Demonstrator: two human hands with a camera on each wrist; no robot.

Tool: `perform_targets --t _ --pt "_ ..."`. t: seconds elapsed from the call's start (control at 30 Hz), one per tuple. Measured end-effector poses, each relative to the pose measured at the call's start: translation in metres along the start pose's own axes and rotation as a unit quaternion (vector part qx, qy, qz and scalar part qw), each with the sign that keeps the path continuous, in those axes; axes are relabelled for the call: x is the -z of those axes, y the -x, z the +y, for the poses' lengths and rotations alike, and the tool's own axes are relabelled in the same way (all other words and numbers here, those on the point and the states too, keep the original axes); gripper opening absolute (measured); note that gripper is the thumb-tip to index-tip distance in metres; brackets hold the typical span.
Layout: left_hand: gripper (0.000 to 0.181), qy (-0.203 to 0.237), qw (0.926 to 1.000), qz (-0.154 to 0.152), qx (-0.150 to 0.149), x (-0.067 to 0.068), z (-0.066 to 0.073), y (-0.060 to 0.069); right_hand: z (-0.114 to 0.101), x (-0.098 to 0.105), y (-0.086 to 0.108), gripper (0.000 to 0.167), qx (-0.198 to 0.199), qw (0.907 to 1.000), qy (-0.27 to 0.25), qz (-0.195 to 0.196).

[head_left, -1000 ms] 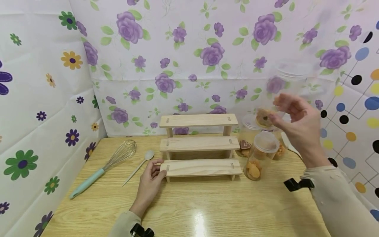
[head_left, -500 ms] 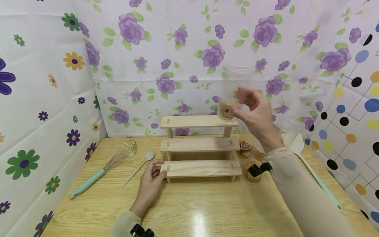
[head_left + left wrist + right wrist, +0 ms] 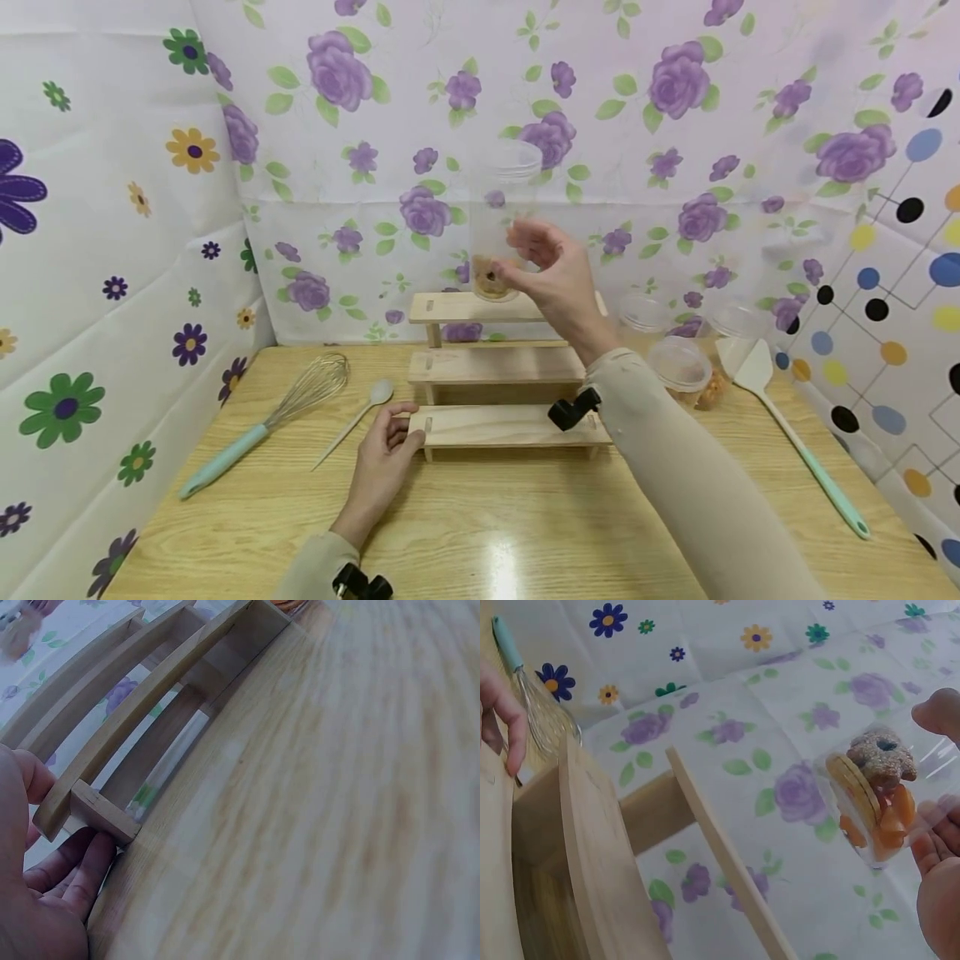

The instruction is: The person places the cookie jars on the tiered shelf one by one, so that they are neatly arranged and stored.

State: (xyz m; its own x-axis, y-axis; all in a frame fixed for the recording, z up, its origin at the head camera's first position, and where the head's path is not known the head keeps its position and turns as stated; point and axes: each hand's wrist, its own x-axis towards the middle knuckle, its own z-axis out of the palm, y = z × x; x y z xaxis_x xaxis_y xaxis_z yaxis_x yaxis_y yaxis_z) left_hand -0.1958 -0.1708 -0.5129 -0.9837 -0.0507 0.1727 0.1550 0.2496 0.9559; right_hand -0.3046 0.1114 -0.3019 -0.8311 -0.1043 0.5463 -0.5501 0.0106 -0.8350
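A tiered wooden display rack (image 3: 480,367) stands on the table against the back cloth. At the left end of its lowest tier my left hand (image 3: 382,454) grips the board; in the left wrist view its fingers (image 3: 94,870) lie against the end leg. My right hand (image 3: 558,287) holds a clear lidded jar (image 3: 491,283) upright above the left part of the top tier, apart from the board. Biscuits (image 3: 881,761) and orange pieces lie in the jar's bottom, seen in the right wrist view. My right forearm hides the rack's right side in part.
Further clear jars (image 3: 678,367) stand right of the rack, partly behind my right sleeve. A spatula (image 3: 795,433) lies beyond them. On the left lie a whisk (image 3: 270,421) and a small spoon (image 3: 363,412). Patterned cloth (image 3: 420,167) closes off the back and sides.
My right hand has carried the jar leftward from over the other jars to above the rack's top tier. My left hand has stayed on the lowest tier.
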Motion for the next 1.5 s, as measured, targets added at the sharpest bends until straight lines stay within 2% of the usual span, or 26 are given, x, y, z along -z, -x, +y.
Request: perform_targets --t 0.27,0.53,0.93,1.1,1.2,1.5 --pt "0.038 0.003 1.0000 0.000 0.004 -0.001 0.001 0.000 0.013 -0.035 -0.011 0.064 -0.016 0.9994 -0.015 -0.025" --pt "0.037 0.005 1.0000 -0.001 0.005 -0.003 0.002 0.000 0.024 -0.057 -0.019 0.063 -0.033 0.9982 -0.030 -0.039" --pt "0.038 0.007 1.0000 -0.002 -0.004 -0.003 0.001 0.000 0.047 -0.066 -0.017 0.067 -0.069 0.9963 -0.027 -0.043" --pt "0.037 0.007 1.0000 -0.003 -0.002 -0.003 0.002 0.000 0.056 -0.066 -0.018 0.070 -0.082 0.9944 -0.042 -0.053" --pt "0.037 0.007 1.0000 -0.002 -0.004 -0.003 0.003 0.000 0.060 -0.065 -0.018 0.071 -0.086 0.9932 -0.049 -0.062" --pt "0.037 0.001 1.0000 0.001 0.002 0.001 0.001 0.000 0.061 -0.069 -0.017 0.072 -0.093 0.9928 -0.026 -0.072"
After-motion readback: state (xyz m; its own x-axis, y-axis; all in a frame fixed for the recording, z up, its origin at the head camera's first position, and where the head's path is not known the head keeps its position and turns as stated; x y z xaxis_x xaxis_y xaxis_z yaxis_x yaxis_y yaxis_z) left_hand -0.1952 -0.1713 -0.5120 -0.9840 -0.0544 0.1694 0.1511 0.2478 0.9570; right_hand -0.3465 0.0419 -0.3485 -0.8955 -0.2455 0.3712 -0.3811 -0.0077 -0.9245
